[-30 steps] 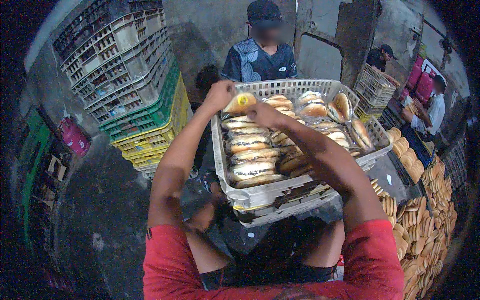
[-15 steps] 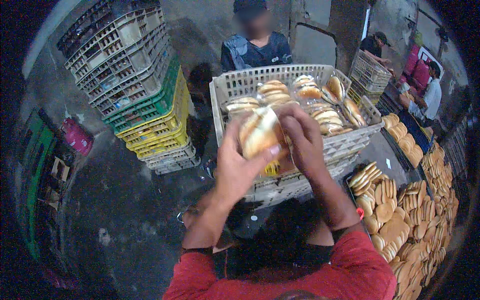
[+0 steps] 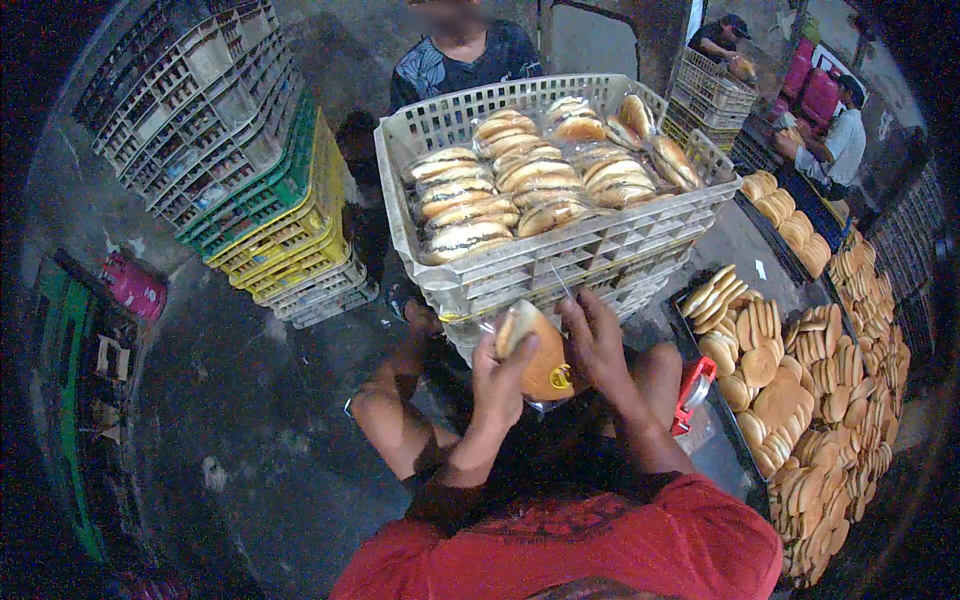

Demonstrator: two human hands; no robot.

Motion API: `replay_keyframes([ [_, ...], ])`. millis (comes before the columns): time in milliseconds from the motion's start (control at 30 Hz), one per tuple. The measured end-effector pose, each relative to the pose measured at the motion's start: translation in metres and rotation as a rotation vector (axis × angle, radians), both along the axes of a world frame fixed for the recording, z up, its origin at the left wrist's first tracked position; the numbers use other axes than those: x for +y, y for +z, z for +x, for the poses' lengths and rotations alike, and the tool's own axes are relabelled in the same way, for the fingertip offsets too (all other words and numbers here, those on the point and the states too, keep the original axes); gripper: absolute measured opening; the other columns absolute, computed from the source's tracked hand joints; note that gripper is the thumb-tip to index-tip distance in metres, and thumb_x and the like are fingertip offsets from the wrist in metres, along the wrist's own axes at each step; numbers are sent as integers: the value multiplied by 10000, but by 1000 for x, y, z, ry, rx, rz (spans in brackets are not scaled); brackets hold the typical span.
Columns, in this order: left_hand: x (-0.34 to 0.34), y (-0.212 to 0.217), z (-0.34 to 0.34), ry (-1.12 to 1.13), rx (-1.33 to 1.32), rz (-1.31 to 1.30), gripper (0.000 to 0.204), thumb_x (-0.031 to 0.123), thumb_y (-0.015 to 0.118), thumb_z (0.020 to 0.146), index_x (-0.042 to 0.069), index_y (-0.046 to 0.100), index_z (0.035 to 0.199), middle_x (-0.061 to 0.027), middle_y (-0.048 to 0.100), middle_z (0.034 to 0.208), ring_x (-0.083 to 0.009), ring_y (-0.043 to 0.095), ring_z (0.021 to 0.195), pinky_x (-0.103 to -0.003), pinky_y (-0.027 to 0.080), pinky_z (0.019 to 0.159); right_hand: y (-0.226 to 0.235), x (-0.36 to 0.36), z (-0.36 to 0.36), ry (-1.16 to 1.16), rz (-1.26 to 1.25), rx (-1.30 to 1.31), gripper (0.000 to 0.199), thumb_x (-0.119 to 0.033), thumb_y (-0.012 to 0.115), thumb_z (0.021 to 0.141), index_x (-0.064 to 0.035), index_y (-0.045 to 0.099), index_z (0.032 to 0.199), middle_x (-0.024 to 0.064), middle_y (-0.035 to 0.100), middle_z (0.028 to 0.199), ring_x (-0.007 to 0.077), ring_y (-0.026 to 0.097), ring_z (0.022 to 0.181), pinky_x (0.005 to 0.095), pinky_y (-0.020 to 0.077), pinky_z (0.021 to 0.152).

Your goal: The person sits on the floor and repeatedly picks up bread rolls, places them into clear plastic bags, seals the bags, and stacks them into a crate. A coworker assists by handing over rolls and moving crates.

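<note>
In front of my lap, below the crate's near side, my left hand (image 3: 500,385) is closed around a bagged bread bun (image 3: 545,365). The bun is brown and flat, with a pale edge, in clear plastic with a small yellow label. Just right of it, my right hand (image 3: 597,345) has its fingers pinched together. A thin pale strip (image 3: 564,284) sticks up from those fingertips; its kind is unclear. Beyond both hands, a grey plastic crate (image 3: 480,278) holds several bagged buns (image 3: 545,170) in rows.
A red tape dispenser (image 3: 692,395) is by my right knee. Trays and piles of loose buns (image 3: 780,400) spread along the right. Stacked crates (image 3: 240,150) rise at the left, near a pink gas cylinder (image 3: 133,285). A person (image 3: 465,60) sits beyond the crate; others work farther right.
My hands have come down and back from over the crate's near edge to my lap, carrying the bagged bun. The thin strip now shows at my right fingertips. The view has shifted.
</note>
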State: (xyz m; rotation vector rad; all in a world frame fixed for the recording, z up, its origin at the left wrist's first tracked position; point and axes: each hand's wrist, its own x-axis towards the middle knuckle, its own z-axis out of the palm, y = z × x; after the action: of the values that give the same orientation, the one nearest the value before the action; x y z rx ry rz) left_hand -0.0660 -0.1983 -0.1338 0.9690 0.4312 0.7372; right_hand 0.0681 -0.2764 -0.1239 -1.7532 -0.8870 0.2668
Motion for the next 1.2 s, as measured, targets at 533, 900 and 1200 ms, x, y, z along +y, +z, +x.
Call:
replay_keyframes([
  [533, 19, -9, -13, -118, -3, 336, 373, 15, 668, 809, -5, 619, 1179, -82, 587, 1129, -165, 557, 1067, -301, 423, 954, -31, -9, -3, 328, -58, 341, 208, -206, 602, 891, -14, 627, 968, 33, 616, 851, 169, 611, 868, 320, 487, 773],
  [900, 13, -10, 11, -97, 26, -170, 139, 85, 460, 996, 0, 548, 1061, -31, 566, 907, -132, 550, 879, -249, 443, 810, -11, -15, -5, 405, 253, 304, 200, -177, 696, 820, 12, 682, 885, 53, 579, 855, 154, 551, 838, 294, 423, 773],
  [1200, 6, -27, 22, 72, 268, 544, 130, 58, 630, 906, -34, 599, 992, -86, 644, 908, -114, 594, 872, -260, 474, 787, -21, -12, -12, 68, 191, 427, 178, -153, 694, 853, -33, 568, 816, 61, 605, 887, 132, 549, 871, 301, 461, 753],
])
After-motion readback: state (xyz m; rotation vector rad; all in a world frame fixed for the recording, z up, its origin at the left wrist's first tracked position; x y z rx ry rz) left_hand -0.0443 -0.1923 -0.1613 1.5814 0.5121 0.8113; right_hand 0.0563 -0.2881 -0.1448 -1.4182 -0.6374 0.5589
